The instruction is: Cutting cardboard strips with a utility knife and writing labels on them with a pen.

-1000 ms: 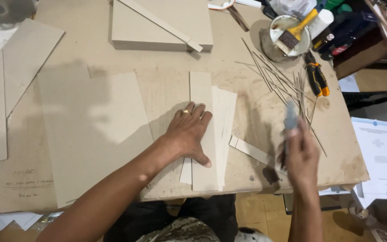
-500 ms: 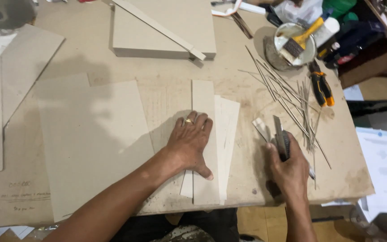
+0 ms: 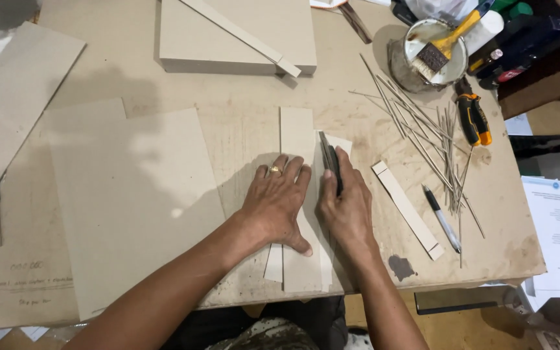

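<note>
— What are your fingers doing?

— Your right hand (image 3: 347,206) is closed around a dark utility knife (image 3: 332,167), its tip set against the long edge of the upright cardboard strip (image 3: 297,139). Your left hand (image 3: 277,202) lies flat with the fingers spread, pressing that strip down; there is a gold ring (image 3: 275,170) on one finger.

— And where does the strip sit?

— Mid-table, near the front edge, on top of a wider cardboard piece (image 3: 339,144). Just right of your knife hand lie a narrow cardboard offcut (image 3: 407,209) and a pen (image 3: 441,218), then a scatter of thin metal rods (image 3: 422,129). Beyond them are orange-handled pliers (image 3: 473,119) and a glue tub with a brush (image 3: 430,53). A large cardboard sheet (image 3: 131,201) lies left of you.
</note>
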